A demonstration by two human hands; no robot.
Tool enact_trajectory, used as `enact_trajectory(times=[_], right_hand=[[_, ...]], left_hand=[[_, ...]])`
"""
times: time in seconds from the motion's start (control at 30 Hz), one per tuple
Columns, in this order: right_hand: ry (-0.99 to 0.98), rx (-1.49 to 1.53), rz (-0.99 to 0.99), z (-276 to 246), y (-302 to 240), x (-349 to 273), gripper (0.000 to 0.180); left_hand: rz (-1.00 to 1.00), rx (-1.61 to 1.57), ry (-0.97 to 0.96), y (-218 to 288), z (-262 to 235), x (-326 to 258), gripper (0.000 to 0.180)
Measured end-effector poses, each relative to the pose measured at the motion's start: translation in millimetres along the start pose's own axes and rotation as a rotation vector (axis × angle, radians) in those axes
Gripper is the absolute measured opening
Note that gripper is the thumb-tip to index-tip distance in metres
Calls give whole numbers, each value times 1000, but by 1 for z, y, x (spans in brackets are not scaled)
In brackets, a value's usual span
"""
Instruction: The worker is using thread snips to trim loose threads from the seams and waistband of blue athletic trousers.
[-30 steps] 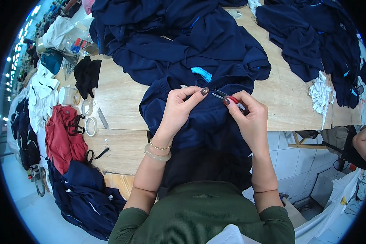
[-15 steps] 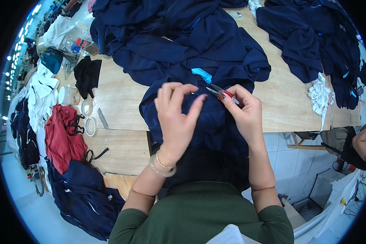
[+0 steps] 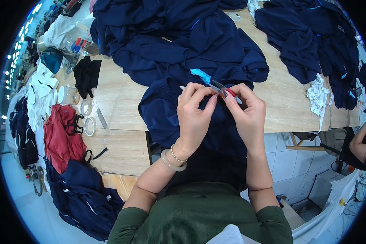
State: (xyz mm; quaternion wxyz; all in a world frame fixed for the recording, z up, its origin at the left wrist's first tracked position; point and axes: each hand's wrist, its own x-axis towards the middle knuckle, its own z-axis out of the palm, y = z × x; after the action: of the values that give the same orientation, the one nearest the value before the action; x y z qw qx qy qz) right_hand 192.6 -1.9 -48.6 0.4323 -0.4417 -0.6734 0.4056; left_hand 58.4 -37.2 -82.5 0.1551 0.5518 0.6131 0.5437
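Note:
My right hand (image 3: 247, 112) grips small red-handled scissors (image 3: 232, 92), their blades pointing away and to the left. Fingers of my left hand (image 3: 194, 116) are pinched together right beside the blades; whatever lies between the fingertips is too small to make out. Beneath both hands a dark navy garment (image 3: 160, 107) hangs over the table's near edge toward my lap. A bright blue strip (image 3: 201, 75) shows on the navy cloth just beyond the blade tips.
A big heap of navy garments (image 3: 158, 53) covers the table's far middle, with another navy pile (image 3: 293, 44) at right beside crumpled white cloth (image 3: 318, 95). Tape rolls (image 3: 90, 126), a red garment (image 3: 63, 136) and black cloth (image 3: 86, 75) lie at left. Another person's arm (image 3: 360, 140) shows far right.
My left hand has moved right and its spread fingers have closed into a pinch by the scissors. My right hand stays nearly in place, still holding the scissors.

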Motion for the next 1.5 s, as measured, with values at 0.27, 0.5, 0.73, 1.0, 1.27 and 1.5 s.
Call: enact_trajectory(times=[0.27, 0.5, 0.73, 1.0, 1.27, 1.5], right_hand=[[190, 206, -98, -39, 2, 17, 14], [-10, -258, -202, -38, 16, 13, 20], [-89, -358, -225, -23, 17, 21, 20], [-122, -354, -266, -17, 20, 24, 22], [-83, -350, -259, -16, 23, 27, 21], [-82, -359, -286, -10, 22, 27, 21]], left_hand=[[-121, -97, -77, -3, -15, 15, 4], [-140, -138, -108, -6, -19, 20, 5], [-147, -155, -115, -3, -19, 22, 4], [-140, -165, -113, -7, -18, 23, 3], [-178, -158, -120, -4, -22, 26, 5], [-175, -152, -123, -2, -21, 27, 5]])
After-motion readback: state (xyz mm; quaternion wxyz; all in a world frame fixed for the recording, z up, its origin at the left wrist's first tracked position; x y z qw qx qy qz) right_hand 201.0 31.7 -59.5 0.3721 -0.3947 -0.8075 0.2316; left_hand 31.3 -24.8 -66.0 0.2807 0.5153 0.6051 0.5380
